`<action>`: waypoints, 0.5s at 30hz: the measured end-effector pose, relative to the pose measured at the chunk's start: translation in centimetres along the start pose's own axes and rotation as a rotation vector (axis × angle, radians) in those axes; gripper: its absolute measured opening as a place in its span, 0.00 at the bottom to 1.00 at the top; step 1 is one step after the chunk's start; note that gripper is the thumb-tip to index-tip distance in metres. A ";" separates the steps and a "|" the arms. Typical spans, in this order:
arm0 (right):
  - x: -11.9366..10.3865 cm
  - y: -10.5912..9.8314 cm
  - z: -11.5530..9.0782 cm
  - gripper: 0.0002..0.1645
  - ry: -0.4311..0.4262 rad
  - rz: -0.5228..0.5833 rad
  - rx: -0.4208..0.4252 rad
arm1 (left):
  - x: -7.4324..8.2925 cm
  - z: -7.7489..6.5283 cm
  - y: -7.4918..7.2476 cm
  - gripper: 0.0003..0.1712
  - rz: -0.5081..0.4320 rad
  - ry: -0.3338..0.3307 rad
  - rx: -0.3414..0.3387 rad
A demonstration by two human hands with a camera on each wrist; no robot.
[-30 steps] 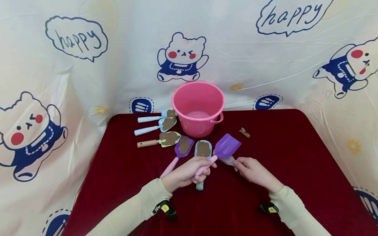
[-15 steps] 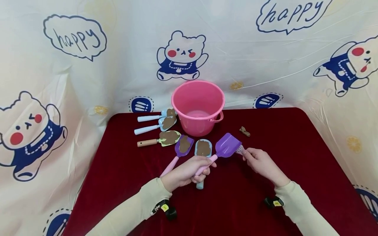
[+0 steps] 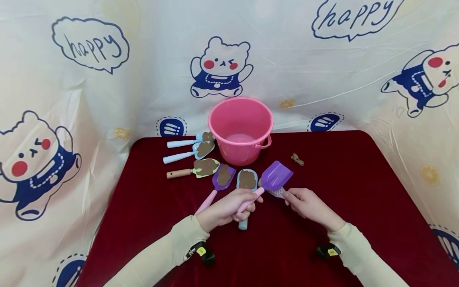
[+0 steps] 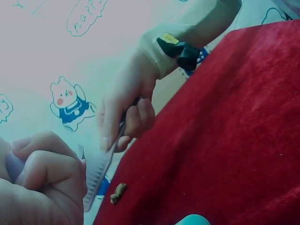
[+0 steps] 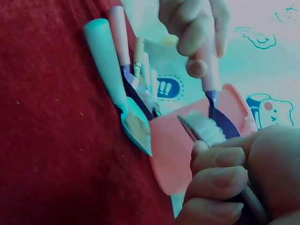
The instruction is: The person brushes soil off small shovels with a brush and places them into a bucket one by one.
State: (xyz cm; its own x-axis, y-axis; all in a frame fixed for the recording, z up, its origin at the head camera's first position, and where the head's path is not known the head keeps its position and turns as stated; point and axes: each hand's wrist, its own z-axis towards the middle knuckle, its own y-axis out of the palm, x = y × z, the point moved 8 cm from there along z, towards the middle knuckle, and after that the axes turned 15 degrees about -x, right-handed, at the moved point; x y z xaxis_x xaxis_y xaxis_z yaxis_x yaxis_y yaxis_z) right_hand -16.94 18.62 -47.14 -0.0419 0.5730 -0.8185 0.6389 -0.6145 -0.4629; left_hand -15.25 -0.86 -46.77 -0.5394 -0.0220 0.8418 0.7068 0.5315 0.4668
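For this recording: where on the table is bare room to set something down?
Bare red cloth lies right of the small brown lump and between the two sleeves. It is crowded left and in front of the pink bucket, where shovels lie.

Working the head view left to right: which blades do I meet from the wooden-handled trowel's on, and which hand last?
Trowel blade → brown-topped purple blade → brown-topped blue blade → held purple blade → right hand. Brush left out: it overlaps the held blade.
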 end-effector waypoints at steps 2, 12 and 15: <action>0.4 -0.9 -0.2 0.27 0.019 0.021 0.036 | 0.0 0.0 0.0 0.14 0.006 0.000 0.000; 1.0 -0.7 -0.2 0.26 0.032 0.097 0.043 | 0.2 0.2 0.3 0.14 0.011 0.004 0.000; 0.5 0.6 0.0 0.26 -0.003 0.068 -0.013 | 0.2 0.4 0.4 0.13 0.005 0.001 -0.007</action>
State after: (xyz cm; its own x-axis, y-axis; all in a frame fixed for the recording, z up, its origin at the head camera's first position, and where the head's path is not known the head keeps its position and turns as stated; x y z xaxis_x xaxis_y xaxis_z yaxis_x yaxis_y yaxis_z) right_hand -16.60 18.50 -47.80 -0.0007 0.5285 -0.8489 0.6500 -0.6449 -0.4020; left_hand -15.21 -0.32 -46.52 -0.5355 -0.0207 0.8443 0.7125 0.5258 0.4647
